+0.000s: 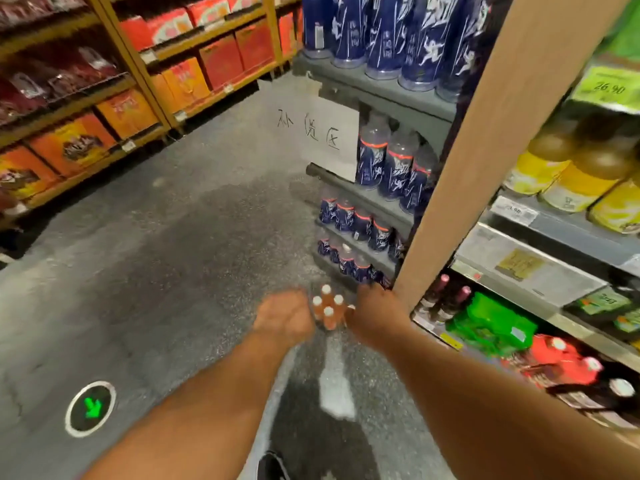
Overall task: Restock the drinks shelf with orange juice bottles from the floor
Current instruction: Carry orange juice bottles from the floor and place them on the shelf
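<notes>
A cluster of orange juice bottles [328, 310] stands upright on the grey floor [180, 237], white caps pointing up, long axis vertical, just beside the foot of the wooden shelf post [491, 147]. The left hand [285, 318] and the right hand [375, 315] are at either side of the cluster. Blur hides the fingers, so the grip cannot be told.

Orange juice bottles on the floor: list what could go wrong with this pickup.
1. The left hand and right hand flank the orange juice bottles from both sides. If the cluster is loose rather than wrapped, which the blur hides, squeezing could tip or scatter bottles.
2. The cluster sits close to the wooden end panel and the low blue bottles, so a hurried lift could knock either.
</notes>
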`<state>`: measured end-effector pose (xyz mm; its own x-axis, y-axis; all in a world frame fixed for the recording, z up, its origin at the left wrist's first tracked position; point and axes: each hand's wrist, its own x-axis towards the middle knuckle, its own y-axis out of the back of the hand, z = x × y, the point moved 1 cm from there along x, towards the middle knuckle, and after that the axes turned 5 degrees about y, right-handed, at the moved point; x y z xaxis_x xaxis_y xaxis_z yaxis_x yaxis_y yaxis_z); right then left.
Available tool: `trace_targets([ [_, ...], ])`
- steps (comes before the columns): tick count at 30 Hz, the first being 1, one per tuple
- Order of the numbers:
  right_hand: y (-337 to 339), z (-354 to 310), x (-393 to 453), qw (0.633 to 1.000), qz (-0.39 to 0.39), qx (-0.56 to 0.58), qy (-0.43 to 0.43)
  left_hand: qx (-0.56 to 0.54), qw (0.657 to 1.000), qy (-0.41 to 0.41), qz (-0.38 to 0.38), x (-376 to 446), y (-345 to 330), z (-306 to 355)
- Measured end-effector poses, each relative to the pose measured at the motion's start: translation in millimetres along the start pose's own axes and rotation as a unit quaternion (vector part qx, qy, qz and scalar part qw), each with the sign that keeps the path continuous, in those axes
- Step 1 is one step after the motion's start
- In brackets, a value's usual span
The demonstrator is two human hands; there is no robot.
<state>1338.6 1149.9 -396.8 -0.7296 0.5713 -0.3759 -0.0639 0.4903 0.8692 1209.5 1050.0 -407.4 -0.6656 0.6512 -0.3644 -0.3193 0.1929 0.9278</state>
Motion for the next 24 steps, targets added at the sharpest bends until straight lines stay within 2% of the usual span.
trace_targets([
  [4,-95,2,105,0.996,0.005,0.024,-0.081,-0.006,0.999,-0.031,0.010,106,-74,-33],
  [8,-197,26,205,0.995,0.013,0.029,-0.100,0.048,0.995,-0.078,-0.024,219,-177,-46],
  [14,-361,77,333,0.994,0.004,0.011,-0.104,0.061,0.993,-0.101,-0.006,349,-343,-59],
  [16,-408,90,361,0.994,0.001,0.006,-0.108,0.072,0.991,-0.114,-0.014,380,-395,-61],
  [19,-462,107,389,0.994,0.011,0.017,-0.111,0.028,0.994,-0.101,-0.018,406,-451,-59],
  [24,-505,125,420,0.988,0.042,0.078,-0.124,-0.040,0.993,-0.107,-0.016,430,-482,-54],
])
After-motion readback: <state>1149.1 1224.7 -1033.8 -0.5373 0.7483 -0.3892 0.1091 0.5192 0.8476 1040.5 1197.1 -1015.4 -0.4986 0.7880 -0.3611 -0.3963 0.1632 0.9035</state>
